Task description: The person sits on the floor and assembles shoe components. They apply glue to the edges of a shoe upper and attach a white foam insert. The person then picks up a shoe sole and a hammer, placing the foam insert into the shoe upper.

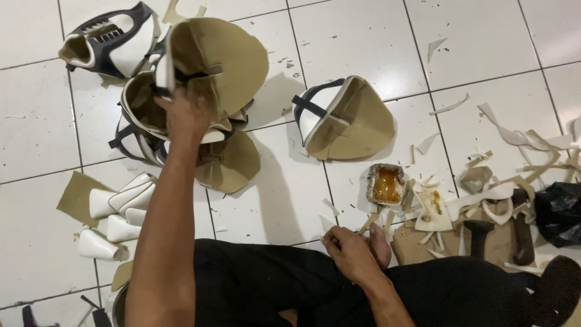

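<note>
Shoe upper, tan inside with a white and black outer face, is held up over the white tiled floor at the upper left of the view, above a pile of similar uppers. It is grasped by the left hand, whose fingers are closed around its lower edge near a black strap. The left arm is stretched forward and upward from the lower left, with the back of the hand turned to the camera. The right hand is rested low by the knee, on the black trousers, its fingers curled loosely; whether anything is pinched in them cannot be told.

Another finished upper is laid alone on the tiles to the right of the pile, and one more is seen at the top left corner. White cut pieces are stacked on a tan sheet at the left. A small tub of amber glue is placed just ahead of the right hand, with a glue-smeared scrap beside it. Offcuts and strips are scattered to the right, near a dark hammer and a black plastic bag.
</note>
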